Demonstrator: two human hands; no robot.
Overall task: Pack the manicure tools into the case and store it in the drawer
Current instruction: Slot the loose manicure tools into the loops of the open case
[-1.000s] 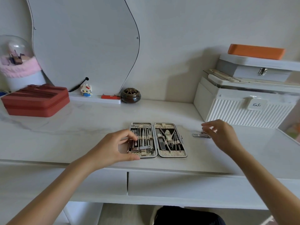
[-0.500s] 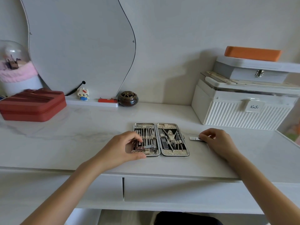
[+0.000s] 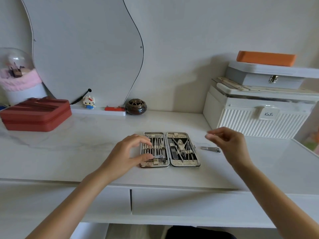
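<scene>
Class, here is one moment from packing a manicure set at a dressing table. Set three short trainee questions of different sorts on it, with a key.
1. True or false: the manicure case lies open on the table.
2. Which tool lies on the table outside the case? A) nail clipper B) comb C) brush
3. Fill in: the left hand rests at the case's ___ half.

Key:
1. True.
2. A: the nail clipper lies right of the case, below the right hand, which holds nothing visible.
3. Left.
</scene>
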